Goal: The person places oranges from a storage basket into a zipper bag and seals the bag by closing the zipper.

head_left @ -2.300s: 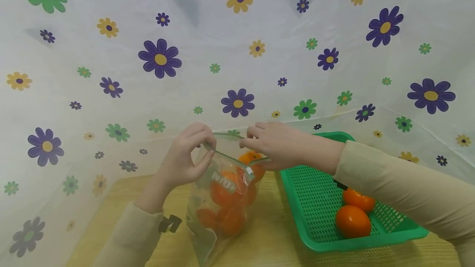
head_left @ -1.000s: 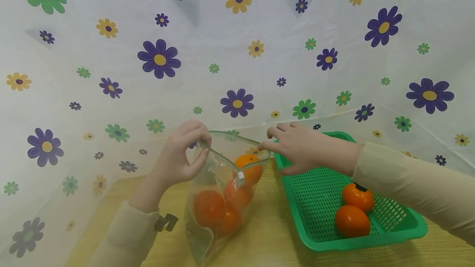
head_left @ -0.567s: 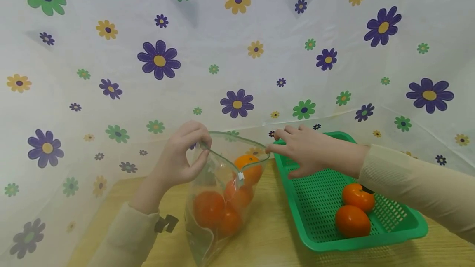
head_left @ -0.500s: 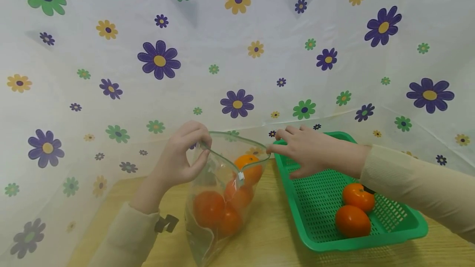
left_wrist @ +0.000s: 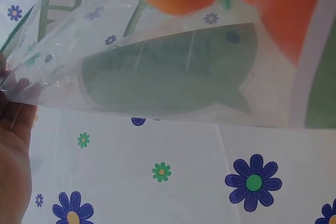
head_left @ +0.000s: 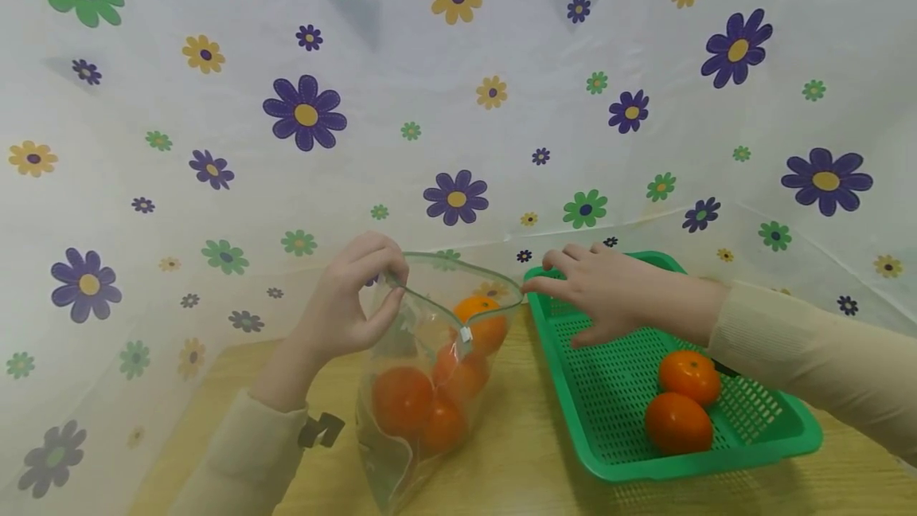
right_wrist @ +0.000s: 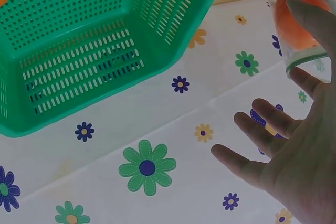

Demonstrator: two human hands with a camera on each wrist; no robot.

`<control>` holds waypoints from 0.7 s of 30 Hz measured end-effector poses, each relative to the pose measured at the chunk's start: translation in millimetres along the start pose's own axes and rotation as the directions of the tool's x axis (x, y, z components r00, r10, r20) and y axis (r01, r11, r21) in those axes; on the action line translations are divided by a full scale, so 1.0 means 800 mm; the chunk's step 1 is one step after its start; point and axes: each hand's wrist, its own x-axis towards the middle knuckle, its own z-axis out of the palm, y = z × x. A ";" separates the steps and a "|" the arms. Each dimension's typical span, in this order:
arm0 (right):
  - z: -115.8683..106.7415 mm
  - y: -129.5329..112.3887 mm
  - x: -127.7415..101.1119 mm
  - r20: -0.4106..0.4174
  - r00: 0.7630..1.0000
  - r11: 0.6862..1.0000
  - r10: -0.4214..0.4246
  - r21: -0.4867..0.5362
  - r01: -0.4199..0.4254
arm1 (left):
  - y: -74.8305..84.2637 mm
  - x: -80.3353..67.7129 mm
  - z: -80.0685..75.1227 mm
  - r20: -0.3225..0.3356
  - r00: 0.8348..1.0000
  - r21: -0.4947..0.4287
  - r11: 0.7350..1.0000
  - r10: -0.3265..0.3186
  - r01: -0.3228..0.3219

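Note:
At the mouth of a clear zip bag [head_left: 423, 317], my left hand [head_left: 358, 293] pinches the left end of the rim between thumb and fingers. Several oranges [head_left: 403, 400] lie inside the bag, stacked up toward its right side. A white slider [head_left: 466, 334] sits on the green zip, and the mouth gapes. My right hand [head_left: 609, 293] is spread over the basket's left part with nothing in it, index fingertip right at the bag's right rim. In the left wrist view, the bag's clear side with a green fish-like print [left_wrist: 173, 72] fills much of the picture.
A green perforated basket [head_left: 573, 420] stands to the right of the bag on the wooden table [head_left: 523, 452]. Two oranges [head_left: 679, 423] lie in its near right part. Behind everything hangs a white flower-print cloth [head_left: 401, 38].
My right hand has moved right from over the bag's mouth to its outer edge and the basket. The mouth has widened, and the oranges inside have shifted. My left hand keeps its pinch.

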 end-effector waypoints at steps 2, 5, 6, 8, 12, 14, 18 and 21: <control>0.000 0.000 -0.002 -0.003 1.000 1.000 -0.004 0.000 0.004 | 0.001 -0.001 -0.001 0.000 1.000 0.002 1.000 0.003 -0.003; 0.002 0.001 -0.005 -0.001 1.000 1.000 -0.003 -0.009 0.003 | 0.003 -0.001 -0.002 0.006 1.000 0.006 1.000 0.002 -0.002; 0.003 0.002 -0.006 0.001 1.000 1.000 -0.001 -0.011 0.001 | 0.003 -0.001 -0.002 0.007 1.000 0.008 1.000 -0.001 0.001; 0.006 0.003 -0.009 0.001 1.000 1.000 0.005 -0.011 -0.005 | 0.003 0.000 -0.002 0.011 1.000 0.008 1.000 -0.008 0.008; 0.009 0.006 -0.016 0.001 1.000 1.000 0.013 0.003 -0.013 | 0.004 -0.001 -0.002 0.013 1.000 0.004 1.000 -0.017 0.017; 0.009 0.008 -0.019 0.004 1.000 1.000 0.014 0.013 -0.014 | 0.003 -0.001 -0.003 0.012 1.000 0.003 1.000 -0.019 0.019; 0.012 0.011 -0.026 0.019 0.999 0.999 0.029 0.034 -0.030 | 0.003 -0.002 -0.003 0.013 1.000 0.004 1.000 -0.019 0.019; 0.016 0.012 -0.032 0.031 0.999 0.998 0.039 0.047 -0.040 | 0.003 -0.001 -0.003 0.013 1.000 0.005 1.000 -0.015 0.015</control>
